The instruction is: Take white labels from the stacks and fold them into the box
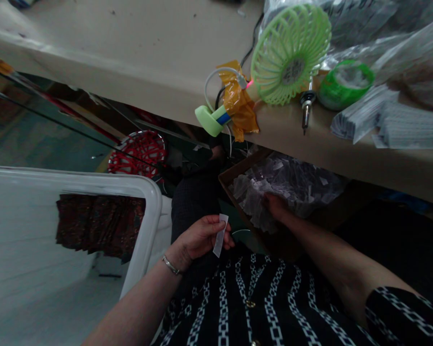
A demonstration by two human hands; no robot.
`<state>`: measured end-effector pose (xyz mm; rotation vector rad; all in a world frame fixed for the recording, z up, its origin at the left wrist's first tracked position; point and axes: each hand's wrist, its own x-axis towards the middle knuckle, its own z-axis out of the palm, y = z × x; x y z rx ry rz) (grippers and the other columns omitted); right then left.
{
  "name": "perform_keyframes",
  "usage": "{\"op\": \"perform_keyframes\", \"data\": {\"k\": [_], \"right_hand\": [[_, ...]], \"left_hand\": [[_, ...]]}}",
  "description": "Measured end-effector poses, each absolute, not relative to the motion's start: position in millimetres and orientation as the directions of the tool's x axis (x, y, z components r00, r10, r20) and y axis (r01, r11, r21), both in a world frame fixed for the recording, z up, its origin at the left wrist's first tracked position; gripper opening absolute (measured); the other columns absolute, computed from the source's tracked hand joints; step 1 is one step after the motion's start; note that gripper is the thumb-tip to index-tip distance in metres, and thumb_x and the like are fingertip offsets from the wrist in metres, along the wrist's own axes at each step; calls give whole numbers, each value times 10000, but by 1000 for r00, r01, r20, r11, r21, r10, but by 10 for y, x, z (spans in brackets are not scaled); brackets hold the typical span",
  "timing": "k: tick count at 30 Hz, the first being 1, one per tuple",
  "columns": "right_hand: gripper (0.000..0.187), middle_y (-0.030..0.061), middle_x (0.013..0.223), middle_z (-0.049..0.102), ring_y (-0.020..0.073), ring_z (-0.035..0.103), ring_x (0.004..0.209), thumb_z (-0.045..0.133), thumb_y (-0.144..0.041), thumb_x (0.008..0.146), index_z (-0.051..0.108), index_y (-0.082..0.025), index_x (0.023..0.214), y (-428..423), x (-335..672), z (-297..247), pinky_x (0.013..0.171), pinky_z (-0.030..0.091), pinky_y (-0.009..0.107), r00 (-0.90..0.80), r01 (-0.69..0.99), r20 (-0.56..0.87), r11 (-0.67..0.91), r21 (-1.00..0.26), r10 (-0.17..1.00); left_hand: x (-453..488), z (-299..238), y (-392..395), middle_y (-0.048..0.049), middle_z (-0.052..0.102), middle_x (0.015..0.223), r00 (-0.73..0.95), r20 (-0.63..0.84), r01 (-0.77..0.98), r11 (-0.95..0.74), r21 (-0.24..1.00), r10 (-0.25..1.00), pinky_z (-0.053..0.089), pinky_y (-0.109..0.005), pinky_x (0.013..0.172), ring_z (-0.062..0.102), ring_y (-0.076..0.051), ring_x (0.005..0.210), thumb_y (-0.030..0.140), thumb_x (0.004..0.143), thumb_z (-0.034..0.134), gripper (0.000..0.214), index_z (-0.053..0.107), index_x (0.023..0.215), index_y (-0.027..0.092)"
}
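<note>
Pinched in my left hand is a narrow white paper strip, held under the thumb just above my lap. My right hand reaches under the table's edge into a brown cardboard box. Crumpled translucent plastic scraps fill this box, mixed with bits of white paper. The fingers of the right hand are partly hidden at the scraps, so I cannot make out whether they grip any.
On the table stand a green fan fixed with orange tape, a green tape roll, a pointed metal tool and stacked labels. A white bin holding dark patterned pieces is at left. Behind it sits a red-corded stool.
</note>
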<state>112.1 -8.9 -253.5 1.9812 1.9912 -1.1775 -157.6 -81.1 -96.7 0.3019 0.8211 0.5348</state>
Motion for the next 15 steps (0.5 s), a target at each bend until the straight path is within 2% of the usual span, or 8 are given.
{"op": "perform_keyframes", "data": {"k": [9,15], "right_hand": [[315,77,1182,568,195,589,994,533,-336,895,542,-174,1166,-68,1149,-2593,835,509,404,-129,852,-595,-219,-476,793],[323,75,1181,568,201,589,994,540,-337,891,542,-168,1167,-91,1160,-2431,831,510,404,-181,767,-594,-266,-584,783]], "left_hand": [[-1554,-971,-799,-67,669,645,564,-602,-341,824,453,565,533,-292,621,679,-204,673,289,786,660,200,635,832,96],[-1548,-952,-803,-88,686,681,547,-613,-333,820,466,570,531,-294,627,673,-195,662,293,782,662,207,637,831,93]]}}
